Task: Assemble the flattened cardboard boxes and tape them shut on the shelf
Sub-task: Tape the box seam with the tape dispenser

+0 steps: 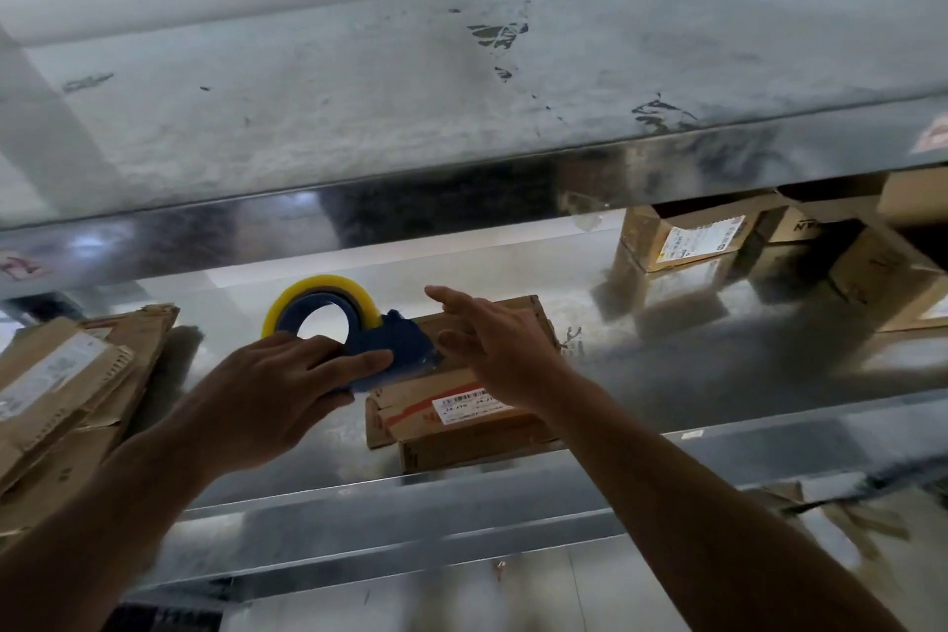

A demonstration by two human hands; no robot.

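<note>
Holds the blue plastic tape dispenser point(379, 341) in the left hand point(279, 375), with fingers curled over its body. Points the dispenser's cutting end to the right, onto the top of the small brown cardboard box point(461, 421). Above the hand, the tape roll point(318, 287), a glossy yellowish ring standing on edge.

Spreads the right hand point(492, 349) over the far part of the box top, fingers straight and wide, gripping nothing. Touching the cardboard or just above it: hard to tell through the blur.

Box in the middle of the shiny metal shelf point(718, 375), near the front edge, its long axis running toward the back and a little to the right. White label with a red stripe at the near end.

To the left, a pile of flattened boxes point(77, 375) with worn, ragged edges. Far right at the back, closed boxes point(677, 236) with white labels. Above, an upper shelf point(359, 92), dull grey metal with dark marks.
</note>
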